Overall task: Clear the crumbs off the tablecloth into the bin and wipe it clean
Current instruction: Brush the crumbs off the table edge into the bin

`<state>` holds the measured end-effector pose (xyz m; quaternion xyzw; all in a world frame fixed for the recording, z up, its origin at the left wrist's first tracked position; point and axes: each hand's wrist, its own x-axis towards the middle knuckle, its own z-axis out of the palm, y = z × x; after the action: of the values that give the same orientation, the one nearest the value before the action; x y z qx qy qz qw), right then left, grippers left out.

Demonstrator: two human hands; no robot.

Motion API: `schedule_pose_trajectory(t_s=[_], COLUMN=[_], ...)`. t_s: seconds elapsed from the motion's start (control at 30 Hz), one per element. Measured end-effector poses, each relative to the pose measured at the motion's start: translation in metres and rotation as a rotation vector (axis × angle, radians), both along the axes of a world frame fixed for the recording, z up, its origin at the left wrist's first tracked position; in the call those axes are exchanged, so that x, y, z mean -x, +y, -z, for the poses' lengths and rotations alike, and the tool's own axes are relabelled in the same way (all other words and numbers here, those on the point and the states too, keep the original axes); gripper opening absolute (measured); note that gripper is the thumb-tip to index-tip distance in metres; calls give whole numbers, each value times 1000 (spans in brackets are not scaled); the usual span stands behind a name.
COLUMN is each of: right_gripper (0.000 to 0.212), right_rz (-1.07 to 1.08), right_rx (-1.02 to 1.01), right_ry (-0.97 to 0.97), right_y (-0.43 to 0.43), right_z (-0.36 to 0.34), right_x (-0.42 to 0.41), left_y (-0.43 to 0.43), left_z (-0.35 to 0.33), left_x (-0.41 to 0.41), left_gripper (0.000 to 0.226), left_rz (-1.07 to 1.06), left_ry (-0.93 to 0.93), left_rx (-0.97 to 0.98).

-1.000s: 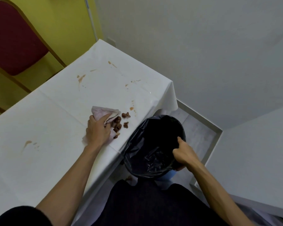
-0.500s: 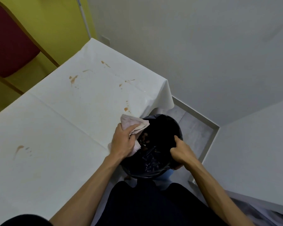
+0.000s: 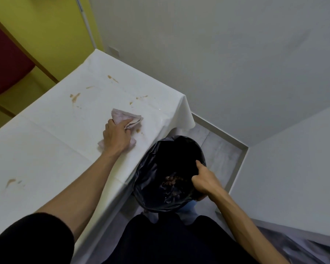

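Change: half a second ago your left hand (image 3: 117,137) had the cloth (image 3: 126,120) out over the bin (image 3: 170,174); now it is back on the tablecloth (image 3: 51,141), pressed flat just inside the table edge.
Crumbs: the brown pile you were pushing a second ago is gone from the table; brown bits (image 3: 172,180) lie low inside the black liner.
Meaning: I judge the crumb sweep done for this patch, and the wiping begins.
Left hand: palm down, fingers curled over the pinkish cloth, grasping it against the table.
Right hand (image 3: 204,181): clenched on the bin's liner rim at about 3 o'clock of the opening, thumb hooked inside.
Bin: held just beside the table edge, at 4 o'clock from your left hand, mouth facing up.
Cloth axis: crumpled, long axis running from 7 to 1 o'clock under your hand, free corner pointing toward 1 o'clock.
Stains (image 3: 75,97): brown smears at 11 and 12 o'clock from the cloth, a small one touching it at 3 o'clock, another (image 3: 10,181) far off at 8 o'clock.
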<state>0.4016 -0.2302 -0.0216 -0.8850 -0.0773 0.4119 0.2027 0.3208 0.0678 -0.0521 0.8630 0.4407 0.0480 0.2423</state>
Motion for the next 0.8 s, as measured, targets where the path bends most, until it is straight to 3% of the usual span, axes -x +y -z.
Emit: schedule_pose_trajectory(t_s=[0.27, 0.5, 0.63, 0.8], right_gripper=[81, 80, 81, 76], right_rz=[-21, -28, -5, 10], right_rx=[11, 12, 21, 12], right_ry=[-18, -15, -19, -17], right_y=[3, 3, 1, 5], right_z=[2, 7, 9, 9], right_x=[2, 6, 10, 22], left_y=[-79, -135, -125, -62], left_z=[4, 10, -5, -32], left_x=[30, 70, 84, 88], left_gripper=[38, 44, 44, 40], left_rz=[-42, 254, 122, -98], left_ry=[-89, -50, -170, -194], left_rx=[-6, 195, 225, 100])
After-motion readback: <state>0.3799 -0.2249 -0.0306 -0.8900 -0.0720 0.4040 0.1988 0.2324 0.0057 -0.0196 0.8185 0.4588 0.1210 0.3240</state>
